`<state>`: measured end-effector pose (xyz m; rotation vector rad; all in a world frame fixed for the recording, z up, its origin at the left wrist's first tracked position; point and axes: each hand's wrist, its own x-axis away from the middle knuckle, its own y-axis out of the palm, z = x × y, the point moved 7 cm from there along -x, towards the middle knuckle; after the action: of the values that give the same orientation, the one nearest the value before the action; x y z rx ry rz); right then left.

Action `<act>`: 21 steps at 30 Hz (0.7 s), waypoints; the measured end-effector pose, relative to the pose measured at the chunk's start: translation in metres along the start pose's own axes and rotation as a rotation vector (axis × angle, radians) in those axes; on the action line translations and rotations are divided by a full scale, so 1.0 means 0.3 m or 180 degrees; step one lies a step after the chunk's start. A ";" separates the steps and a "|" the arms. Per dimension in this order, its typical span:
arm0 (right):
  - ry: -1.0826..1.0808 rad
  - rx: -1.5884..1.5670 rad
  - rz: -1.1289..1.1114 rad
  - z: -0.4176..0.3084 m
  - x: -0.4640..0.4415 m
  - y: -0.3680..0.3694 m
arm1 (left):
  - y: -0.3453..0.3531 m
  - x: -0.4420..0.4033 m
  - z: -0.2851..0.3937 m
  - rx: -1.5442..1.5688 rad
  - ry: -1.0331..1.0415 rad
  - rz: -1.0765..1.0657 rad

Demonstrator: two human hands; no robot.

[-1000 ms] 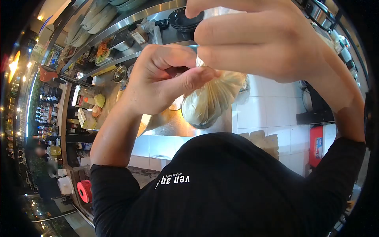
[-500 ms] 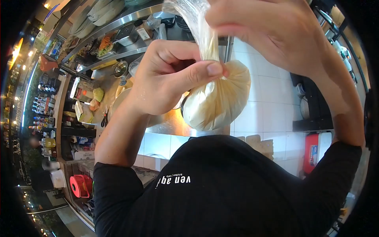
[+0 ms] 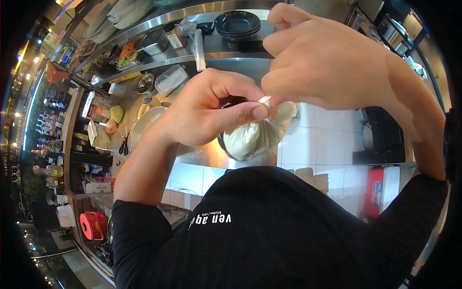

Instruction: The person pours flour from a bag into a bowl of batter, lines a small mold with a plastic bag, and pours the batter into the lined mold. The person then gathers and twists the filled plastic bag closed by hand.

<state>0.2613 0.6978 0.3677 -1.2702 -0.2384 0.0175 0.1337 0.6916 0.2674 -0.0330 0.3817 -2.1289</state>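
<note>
A clear plastic bag (image 3: 252, 138) filled with something cream-coloured hangs low over the counter edge, its neck bunched. My left hand (image 3: 211, 108) pinches that neck between thumb and forefinger. Close against it on the right is my right hand (image 3: 322, 62), its fingers curled at the top of the neck; whatever they hold is hidden behind them. The two hands touch or nearly touch at the bag's neck.
Black plates (image 3: 237, 24) are stacked on the steel shelf (image 3: 168, 60) beyond my hands, near a labelled jar (image 3: 174, 37). Scissors (image 3: 124, 142) and a round pale bowl (image 3: 144, 126) lie left. A red and white box (image 3: 380, 191) stands right on the floor.
My right hand has come down to my left at the bag's neck. The loose plastic that stood above my left hand no longer shows. The bag hangs slightly further left.
</note>
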 end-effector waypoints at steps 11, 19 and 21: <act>0.0565 -0.0580 -0.0500 0.036 -0.029 -0.003 | -0.035 -0.003 0.017 -0.0724 0.0626 0.0860; 0.1946 -0.3096 0.1451 0.141 0.043 0.278 | -0.144 -0.103 0.116 -0.2482 0.0297 0.0667; 0.2084 -0.5074 0.1431 0.123 0.021 0.458 | -0.163 -0.205 0.118 -0.3054 -0.0051 0.0232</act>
<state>0.2769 0.7747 0.2487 -2.7807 0.7849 -0.2473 0.1342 0.7580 0.3223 -0.5709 1.3296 -1.6915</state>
